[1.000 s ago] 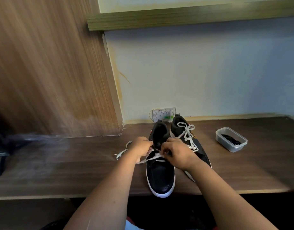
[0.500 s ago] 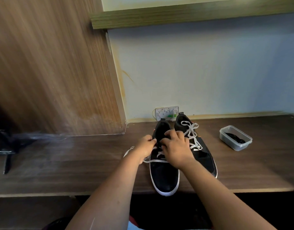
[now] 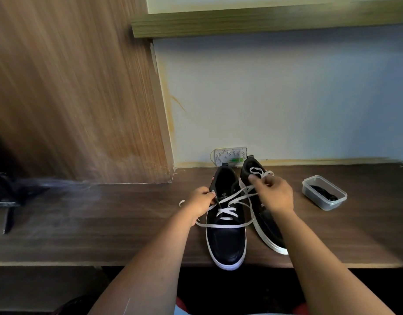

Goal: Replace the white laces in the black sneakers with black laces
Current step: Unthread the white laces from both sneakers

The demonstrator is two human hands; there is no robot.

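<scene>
Dark wood-grain desk [image 3: 105, 223] bears both sneakers; the right hand [image 3: 276, 194], at the eyelets half a second ago, now pinches the flat white lace [image 3: 235, 196] drawn up from the left sneaker [image 3: 225, 244], so unlacing is underway. Left hand [image 3: 199, 200] pinches its other strand by the tongue; the right sneaker [image 3: 267, 230] remains laced, and black laces [image 3: 324, 193] coil in a clear tub [image 3: 332, 205] well to the right.

We cannot see the right sneaker [image 3: 267, 226] midsection, hidden behind the right hand [image 3: 275, 194]. Left hand [image 3: 199, 202] fingertips are hidden; its grip is unclear. The container's [image 3: 324, 193] dark contents are unresolved. A blurred dark object [image 3: 7, 196] is cut off at the left edge.
</scene>
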